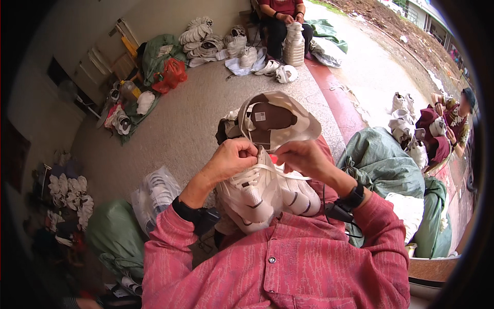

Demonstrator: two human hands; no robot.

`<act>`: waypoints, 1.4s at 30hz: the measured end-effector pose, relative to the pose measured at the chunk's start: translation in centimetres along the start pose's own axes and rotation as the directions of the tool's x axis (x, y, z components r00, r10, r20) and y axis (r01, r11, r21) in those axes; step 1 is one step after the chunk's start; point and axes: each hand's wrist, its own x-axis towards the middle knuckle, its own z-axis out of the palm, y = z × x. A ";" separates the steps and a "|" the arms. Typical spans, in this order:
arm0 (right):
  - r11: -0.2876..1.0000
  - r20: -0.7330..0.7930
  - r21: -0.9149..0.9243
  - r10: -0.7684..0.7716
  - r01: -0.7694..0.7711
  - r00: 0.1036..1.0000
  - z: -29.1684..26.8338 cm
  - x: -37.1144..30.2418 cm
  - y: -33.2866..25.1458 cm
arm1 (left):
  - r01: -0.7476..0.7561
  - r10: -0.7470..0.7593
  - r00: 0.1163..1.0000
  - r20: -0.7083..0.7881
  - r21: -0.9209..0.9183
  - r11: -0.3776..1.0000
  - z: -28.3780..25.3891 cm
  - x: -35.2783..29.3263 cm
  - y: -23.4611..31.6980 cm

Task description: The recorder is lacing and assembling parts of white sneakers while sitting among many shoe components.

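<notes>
White sneakers point(247, 193) lie bunched in my lap, their toes toward me. My left hand point(232, 160) is closed in a pinch on the eyelet edge of the nearest sneaker, at its upper end. Close by on the right, my right hand point(307, 159) is closed too, thumb and forefinger together at the white shoelace point(280, 172); its tip between the fingers is hard to see. Just beyond both hands, a beige and white shoe point(303, 121) shows its opening, with a brown insole point(267, 117) and a small white label inside.
Green sacks point(381, 159) stand at my right, another green sack point(113, 232) and bagged shoes point(157, 190) at my left. Shoe piles point(198, 38) line the far wall near a red plastic bag point(171, 75). One person point(283, 15) sits ahead with stacked shoes, another point(455, 121) at right.
</notes>
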 end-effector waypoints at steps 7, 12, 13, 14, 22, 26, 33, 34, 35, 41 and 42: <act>1.000 0.107 -0.003 0.028 -0.028 0.994 1.8 1.4 -0.3 | -0.028 0.030 0.999 0.014 -0.136 0.990 -0.1 -0.2 -0.9; 0.985 0.051 -0.169 0.043 -0.034 0.998 2.3 1.7 -1.7 | -0.046 0.048 0.999 0.022 -0.076 0.996 -0.2 -0.3 -0.9; 0.952 0.017 -0.302 0.064 -0.055 0.998 2.6 1.8 -2.1 | -0.058 0.060 0.998 0.019 -0.068 0.996 -0.2 -0.3 -1.0; 0.952 0.016 -0.300 0.063 -0.056 0.998 2.9 2.1 -1.8 | -0.070 0.071 0.997 0.016 -0.058 0.996 -0.2 -0.2 -1.0; 0.999 0.181 -0.050 0.012 -0.003 0.983 1.0 3.6 -1.6 | -0.042 0.043 0.999 0.010 -0.090 0.995 0.1 -0.5 -0.4; 0.998 0.296 0.052 -0.037 0.023 0.954 -0.8 5.3 0.3 | -0.053 0.054 0.998 0.020 -0.057 0.997 0.1 -0.2 -0.3; 0.990 0.402 0.143 -0.080 0.024 0.912 -0.4 7.0 2.0 | -0.126 0.126 0.992 -0.026 -0.022 0.992 0.4 -0.3 -0.7; 0.992 0.426 0.125 -0.048 -0.006 0.903 -0.7 7.1 2.1 | -0.177 0.178 0.980 -0.085 0.021 0.984 0.8 -0.5 -0.4; 0.994 0.449 0.106 -0.016 -0.035 0.893 -0.9 7.2 2.2 | -0.225 0.232 0.962 -0.141 0.068 0.972 1.0 -0.7 0.0; 0.997 0.458 -0.069 0.007 0.027 0.889 -0.4 6.7 0.1 | -0.288 0.528 0.834 -0.159 0.691 0.663 -2.7 -1.5 1.7; 0.997 0.459 -0.065 0.003 0.030 0.888 -0.4 6.7 0.2 | -0.204 0.511 0.819 -0.260 0.701 0.684 -5.2 -1.4 1.7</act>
